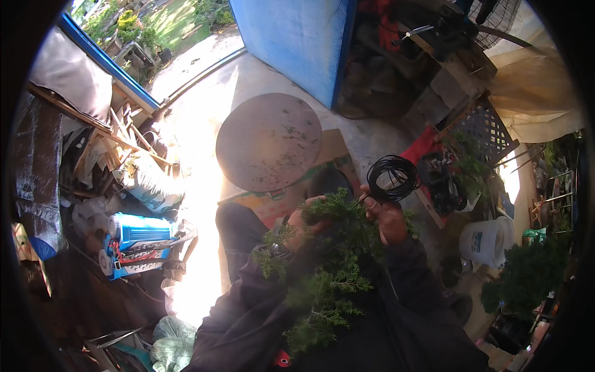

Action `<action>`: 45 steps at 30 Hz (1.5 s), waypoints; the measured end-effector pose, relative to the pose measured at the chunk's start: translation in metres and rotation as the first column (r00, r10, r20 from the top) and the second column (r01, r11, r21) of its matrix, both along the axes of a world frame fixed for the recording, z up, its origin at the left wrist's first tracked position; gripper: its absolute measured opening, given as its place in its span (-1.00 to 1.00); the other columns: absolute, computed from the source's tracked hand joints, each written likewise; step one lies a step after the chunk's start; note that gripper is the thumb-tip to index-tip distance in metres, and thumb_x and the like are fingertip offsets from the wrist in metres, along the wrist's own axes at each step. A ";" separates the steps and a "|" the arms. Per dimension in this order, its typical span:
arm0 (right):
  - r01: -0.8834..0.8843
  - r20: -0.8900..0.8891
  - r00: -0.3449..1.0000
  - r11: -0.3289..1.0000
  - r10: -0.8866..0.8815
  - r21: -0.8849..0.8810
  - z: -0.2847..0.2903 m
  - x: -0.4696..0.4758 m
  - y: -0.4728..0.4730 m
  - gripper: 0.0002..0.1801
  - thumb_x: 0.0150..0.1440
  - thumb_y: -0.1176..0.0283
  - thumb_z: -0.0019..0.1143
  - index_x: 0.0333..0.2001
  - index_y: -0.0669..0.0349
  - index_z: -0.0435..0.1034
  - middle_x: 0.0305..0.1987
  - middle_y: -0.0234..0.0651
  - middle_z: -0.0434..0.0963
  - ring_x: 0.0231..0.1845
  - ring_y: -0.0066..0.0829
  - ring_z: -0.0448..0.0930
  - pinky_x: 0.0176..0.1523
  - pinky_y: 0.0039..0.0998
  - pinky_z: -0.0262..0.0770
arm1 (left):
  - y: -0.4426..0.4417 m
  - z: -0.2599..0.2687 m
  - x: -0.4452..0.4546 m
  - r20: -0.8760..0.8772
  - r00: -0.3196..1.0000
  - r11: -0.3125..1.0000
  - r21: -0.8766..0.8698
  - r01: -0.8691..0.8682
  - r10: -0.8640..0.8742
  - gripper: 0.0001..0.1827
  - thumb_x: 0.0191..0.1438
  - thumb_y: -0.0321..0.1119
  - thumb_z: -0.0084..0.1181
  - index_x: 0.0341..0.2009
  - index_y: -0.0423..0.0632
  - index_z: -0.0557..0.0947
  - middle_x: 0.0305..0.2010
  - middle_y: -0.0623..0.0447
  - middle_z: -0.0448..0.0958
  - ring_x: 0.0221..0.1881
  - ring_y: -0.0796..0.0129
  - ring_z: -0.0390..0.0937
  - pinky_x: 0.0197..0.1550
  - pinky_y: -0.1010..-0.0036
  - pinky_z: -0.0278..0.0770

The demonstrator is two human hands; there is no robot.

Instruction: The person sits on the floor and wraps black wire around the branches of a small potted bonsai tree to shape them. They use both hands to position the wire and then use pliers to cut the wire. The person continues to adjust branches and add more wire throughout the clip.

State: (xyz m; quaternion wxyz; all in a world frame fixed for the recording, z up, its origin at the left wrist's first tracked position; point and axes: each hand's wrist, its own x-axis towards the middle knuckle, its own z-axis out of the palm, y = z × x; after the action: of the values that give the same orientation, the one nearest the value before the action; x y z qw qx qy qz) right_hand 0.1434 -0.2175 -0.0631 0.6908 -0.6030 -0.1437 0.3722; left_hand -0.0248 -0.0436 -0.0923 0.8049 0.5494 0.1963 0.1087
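Observation:
A leafy green conifer, juniper-like, spreads over my lap and chest. My left hand grips it among the upper sprays, and foliage covers part of the fingers. A coil of thin black wire stands up from my right hand, pinched between thumb and fingers at the coil's lower edge. That hand is beside the right side of the foliage, with a few sprays behind its wrist. The stem and any wire on it are hidden by leaves.
A round turntable-like board with green clippings lies ahead, over flattened cardboard. To the right are a tool tray, a white bucket and another bushy plant. A blue radio-like box sits left; a blue door stands ahead.

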 end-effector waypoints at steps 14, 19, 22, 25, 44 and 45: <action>-0.238 0.708 0.690 0.971 0.152 0.022 0.045 -0.009 0.001 -0.82 -0.01 0.49 0.40 -0.28 0.19 0.59 -0.18 -0.42 0.69 -0.04 -0.30 0.59 0.14 -0.21 0.42 | -0.009 0.005 0.014 -0.217 0.973 0.997 0.034 -0.068 0.074 -0.42 0.05 -0.47 0.42 0.17 -0.16 0.49 -0.05 0.00 0.66 -0.08 0.38 0.63 -0.06 0.46 0.60; -0.396 0.946 0.224 0.909 0.235 -0.131 0.073 -0.014 0.020 -0.72 -0.18 0.47 0.36 -0.29 0.14 0.58 -0.21 -0.41 0.67 -0.08 -0.26 0.59 0.10 -0.16 0.40 | -0.024 -0.006 0.014 0.111 0.991 0.984 -0.169 -0.055 0.074 -0.41 0.08 -0.60 0.33 0.20 -0.18 0.42 0.03 0.01 0.60 0.01 0.38 0.59 -0.01 0.48 0.58; -0.113 0.821 0.555 0.990 0.138 -0.090 0.051 -0.008 0.039 -0.74 -0.13 0.52 0.45 -0.29 0.17 0.57 -0.26 -0.27 0.65 -0.15 -0.19 0.61 -0.02 -0.18 0.47 | -0.030 -0.001 0.009 0.063 0.994 0.956 -0.285 -0.067 0.089 -0.47 0.11 -0.60 0.30 0.17 -0.16 0.43 -0.03 0.04 0.59 -0.03 0.40 0.58 -0.02 0.48 0.59; -0.050 0.525 0.843 0.989 0.115 -0.136 0.022 0.010 0.035 -0.80 0.01 0.52 0.49 -0.30 0.23 0.55 -0.34 -0.27 0.66 -0.25 -0.34 0.64 -0.11 -0.30 0.54 | -0.029 0.005 0.006 -0.090 0.989 0.988 -0.087 -0.125 0.117 -0.47 0.12 -0.57 0.33 0.16 -0.12 0.43 -0.08 0.05 0.59 -0.13 0.41 0.60 -0.11 0.49 0.62; -0.091 -0.281 0.959 0.971 0.025 -0.223 -0.076 -0.003 -0.017 -0.75 0.16 0.58 0.29 -0.28 0.18 0.29 -0.28 -0.34 0.58 -0.24 -0.48 0.64 -0.13 -0.41 0.61 | -0.026 0.009 0.010 0.034 0.994 0.994 -0.025 -0.103 0.103 -0.25 -0.01 -0.62 0.42 0.27 -0.09 0.40 0.05 0.06 0.62 0.07 0.40 0.58 0.13 0.41 0.58; -0.094 -0.258 0.966 0.970 0.034 -0.222 -0.076 -0.005 -0.020 -0.74 0.17 0.58 0.29 -0.29 0.17 0.28 -0.28 -0.33 0.58 -0.23 -0.49 0.64 -0.12 -0.40 0.61 | -0.025 0.009 0.010 0.011 0.996 0.996 0.001 -0.087 0.087 -0.25 -0.02 -0.61 0.43 0.27 -0.09 0.40 0.05 0.06 0.63 0.07 0.41 0.59 0.14 0.42 0.57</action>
State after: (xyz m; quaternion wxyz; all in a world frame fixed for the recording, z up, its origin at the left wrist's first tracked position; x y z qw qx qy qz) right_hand 0.1385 -0.2378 -0.1392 0.6156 -0.6226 -0.0299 0.4823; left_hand -0.0152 -0.0687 -0.0830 0.8001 0.5403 0.2156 0.1466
